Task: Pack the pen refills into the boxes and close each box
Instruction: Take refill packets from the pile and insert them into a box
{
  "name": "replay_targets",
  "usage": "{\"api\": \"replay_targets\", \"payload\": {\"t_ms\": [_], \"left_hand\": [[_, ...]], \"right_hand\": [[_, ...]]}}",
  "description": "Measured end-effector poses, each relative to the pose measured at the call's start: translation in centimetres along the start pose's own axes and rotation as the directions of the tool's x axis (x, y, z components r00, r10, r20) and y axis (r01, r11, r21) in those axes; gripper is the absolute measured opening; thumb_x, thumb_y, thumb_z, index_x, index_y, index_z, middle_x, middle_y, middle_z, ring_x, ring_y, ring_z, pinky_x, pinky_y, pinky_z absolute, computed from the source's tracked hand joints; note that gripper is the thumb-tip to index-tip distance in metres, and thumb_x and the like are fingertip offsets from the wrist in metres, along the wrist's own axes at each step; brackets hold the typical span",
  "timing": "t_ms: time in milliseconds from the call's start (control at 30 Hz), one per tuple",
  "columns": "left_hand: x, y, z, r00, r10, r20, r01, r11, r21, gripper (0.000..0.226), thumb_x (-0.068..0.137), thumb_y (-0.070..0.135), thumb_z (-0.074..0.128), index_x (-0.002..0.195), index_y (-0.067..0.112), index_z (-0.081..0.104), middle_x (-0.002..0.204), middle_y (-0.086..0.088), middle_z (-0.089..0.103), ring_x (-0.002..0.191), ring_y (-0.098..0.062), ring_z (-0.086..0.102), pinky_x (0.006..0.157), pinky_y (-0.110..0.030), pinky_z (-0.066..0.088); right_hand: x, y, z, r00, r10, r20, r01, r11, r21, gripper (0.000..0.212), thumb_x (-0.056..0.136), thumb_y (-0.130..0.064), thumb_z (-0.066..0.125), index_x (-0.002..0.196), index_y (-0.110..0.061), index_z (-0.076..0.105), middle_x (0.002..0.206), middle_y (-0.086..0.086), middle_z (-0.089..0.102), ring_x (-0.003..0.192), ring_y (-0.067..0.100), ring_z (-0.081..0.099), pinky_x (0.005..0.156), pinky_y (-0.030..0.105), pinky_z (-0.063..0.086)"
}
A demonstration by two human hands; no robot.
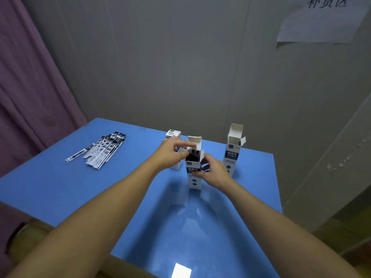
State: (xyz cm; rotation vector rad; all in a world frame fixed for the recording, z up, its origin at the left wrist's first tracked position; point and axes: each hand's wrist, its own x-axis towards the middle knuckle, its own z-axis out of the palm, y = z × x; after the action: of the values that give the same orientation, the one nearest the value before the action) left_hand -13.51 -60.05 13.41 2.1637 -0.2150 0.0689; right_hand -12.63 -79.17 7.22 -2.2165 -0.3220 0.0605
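Note:
A tall white and blue refill box [194,180] stands upright in the middle of the blue table [100,197], its lid flap raised and dark refills showing inside. My right hand [213,171] grips the box's upper body from the right. My left hand [172,152] reaches in from the left, its fingers touching the lid flap and top edge. A shut box [174,135] stands just behind my left hand. An empty box [233,149] with its flaps up stands to the right. Several wrapped refills [102,150] lie in a loose pile at the left.
A grey wall rises straight behind the table, with a paper sign [321,19] at the upper right. A purple curtain [30,97] hangs at the left. A bright patch of reflected light [181,270] lies near the table's front edge.

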Motion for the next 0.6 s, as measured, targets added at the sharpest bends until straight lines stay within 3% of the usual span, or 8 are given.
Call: {"api": "replay_targets", "payload": {"t_ms": [133,267,433,600], "left_hand": [[-0.3,-0.3,0.1,0.998,-0.01,-0.067,0.006,0.998,-0.066,0.04,0.091,0.006,0.061,0.117,0.033,0.073,0.096,0.006,0.055,0.075,-0.013,0.045,0.07,-0.024,0.047],[-1.4,-1.1,-0.4,0.973,-0.047,-0.224,0.038,0.998,-0.042,0.037,0.089,0.002,0.057,0.111,0.026,0.075,0.1,0.001,0.061,0.071,-0.006,0.048,0.064,-0.008,0.044],[-2.9,-3.4,-1.8,0.955,-0.136,-0.263,0.159,0.985,0.07,0.03,0.088,0.006,0.057,0.1,0.025,0.076,0.094,0.005,0.062,0.072,-0.016,0.052,0.056,-0.017,0.041],[-4.5,-6.0,-2.9,0.94,-0.229,-0.254,0.257,0.963,0.084,0.029,0.086,0.007,0.058,0.098,0.029,0.073,0.09,0.004,0.065,0.066,-0.019,0.056,0.063,-0.031,0.047]], "right_hand": [[0.4,0.4,-0.2,1.0,0.017,0.011,-0.017,1.0,0.002,0.046,0.076,-0.026,0.084,0.115,-0.021,0.059,0.102,-0.009,0.065,0.092,0.017,0.064,0.08,0.029,0.053],[1.3,1.0,-0.7,0.996,0.075,-0.044,-0.074,0.997,0.008,0.043,0.078,-0.025,0.084,0.112,-0.018,0.059,0.104,-0.006,0.066,0.089,0.016,0.063,0.065,0.022,0.044],[3.1,1.5,-0.8,0.982,0.167,-0.088,-0.166,0.986,0.014,0.042,0.082,-0.028,0.081,0.111,-0.014,0.054,0.106,0.001,0.063,0.095,0.022,0.062,0.071,0.029,0.041],[3.7,1.6,-1.1,0.978,0.197,-0.073,-0.195,0.98,0.033,0.048,0.088,-0.025,0.076,0.126,-0.01,0.051,0.108,-0.001,0.056,0.094,0.017,0.053,0.076,0.027,0.039]]}}
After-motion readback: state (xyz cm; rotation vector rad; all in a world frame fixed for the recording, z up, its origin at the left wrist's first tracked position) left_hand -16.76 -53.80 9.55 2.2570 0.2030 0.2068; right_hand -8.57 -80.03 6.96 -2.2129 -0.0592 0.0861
